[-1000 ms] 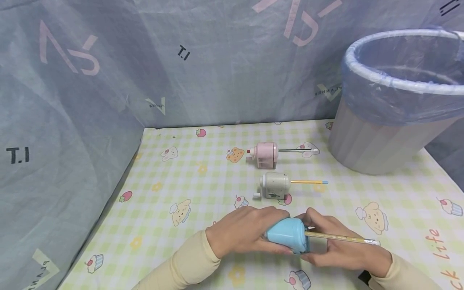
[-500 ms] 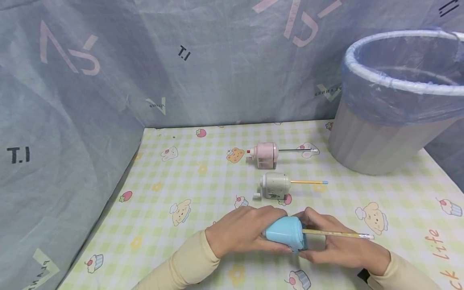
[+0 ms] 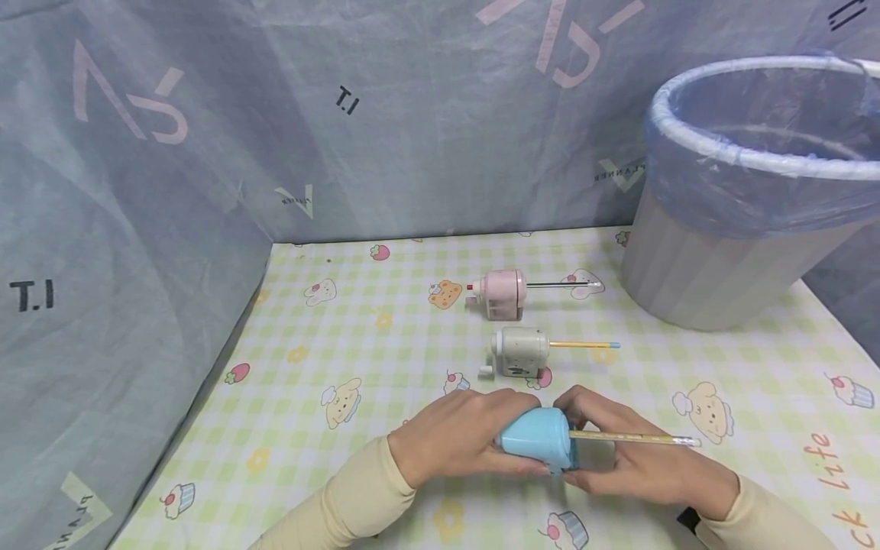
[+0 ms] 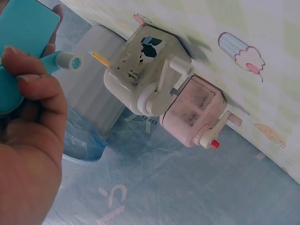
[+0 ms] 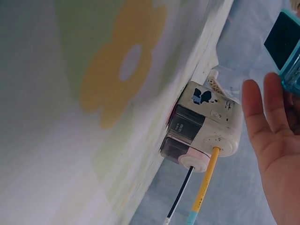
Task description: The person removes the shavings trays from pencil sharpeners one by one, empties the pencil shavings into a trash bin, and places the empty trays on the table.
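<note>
Three hand-crank pencil sharpeners sit on the checked cartoon-print tablecloth [image 3: 330, 336], and the nearest — a light-blue plastic sharpener [image 3: 538, 441] — is cradled at the front edge. The left hand [image 3: 459, 443] wraps its crank end; the right hand [image 3: 635, 458] cups the front, fingers curled beneath the yellow pencil [image 3: 632, 438]. Over the past second the pencil has slid in — less shaft shows. Behind wait the grey sharpener [image 3: 520, 353] and pink sharpener [image 3: 503, 293], near the lined wastebasket [image 3: 722, 267].

The counter [image 3: 330, 336], under a checked cartoon cloth, carries a pink sharpener [image 3: 503, 292], a grey sharpener [image 3: 521, 352] and a lined bin [image 3: 715, 267].
</note>
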`<state>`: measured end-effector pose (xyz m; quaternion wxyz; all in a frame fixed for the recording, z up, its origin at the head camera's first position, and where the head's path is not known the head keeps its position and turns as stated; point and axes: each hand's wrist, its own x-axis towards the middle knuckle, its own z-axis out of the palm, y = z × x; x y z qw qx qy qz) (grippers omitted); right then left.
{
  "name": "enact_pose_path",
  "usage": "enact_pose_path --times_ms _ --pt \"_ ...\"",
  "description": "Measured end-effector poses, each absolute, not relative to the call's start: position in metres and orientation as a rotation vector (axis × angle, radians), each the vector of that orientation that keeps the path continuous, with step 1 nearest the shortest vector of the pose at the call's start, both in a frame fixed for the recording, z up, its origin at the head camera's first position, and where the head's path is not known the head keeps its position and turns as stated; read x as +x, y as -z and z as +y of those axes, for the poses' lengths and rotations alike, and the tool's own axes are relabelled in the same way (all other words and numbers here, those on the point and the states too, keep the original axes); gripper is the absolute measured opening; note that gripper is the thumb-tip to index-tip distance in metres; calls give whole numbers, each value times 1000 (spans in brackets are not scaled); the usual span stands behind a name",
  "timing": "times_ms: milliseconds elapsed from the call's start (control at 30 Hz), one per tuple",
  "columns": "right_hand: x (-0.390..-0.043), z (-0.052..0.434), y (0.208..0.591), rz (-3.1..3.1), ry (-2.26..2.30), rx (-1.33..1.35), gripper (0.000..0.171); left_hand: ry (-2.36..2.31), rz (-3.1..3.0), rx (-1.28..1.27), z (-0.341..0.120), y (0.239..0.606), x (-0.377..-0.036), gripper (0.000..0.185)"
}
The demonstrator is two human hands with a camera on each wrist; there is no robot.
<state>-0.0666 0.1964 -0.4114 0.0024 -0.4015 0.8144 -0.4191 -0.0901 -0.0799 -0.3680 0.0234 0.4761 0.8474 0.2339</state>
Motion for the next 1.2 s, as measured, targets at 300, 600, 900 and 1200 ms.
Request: enact_pose_path --times_ms 300,600,900,1200 --pt "-67 197 413 2544 1346 -1232 58 -720 2642 1501 -80 368 -92 55" --pt "-64 198 414 2506 1384 -1206 51 -705 2628 1482 -79 370 -92 52" --pt "-66 199 413 2509 1360 -1233 49 -700 2635 1489 -80 370 -91 52" --pt "-67 199 414 2512 1392 -1315 49 -681 2634 1481 -80 369 -92 51"
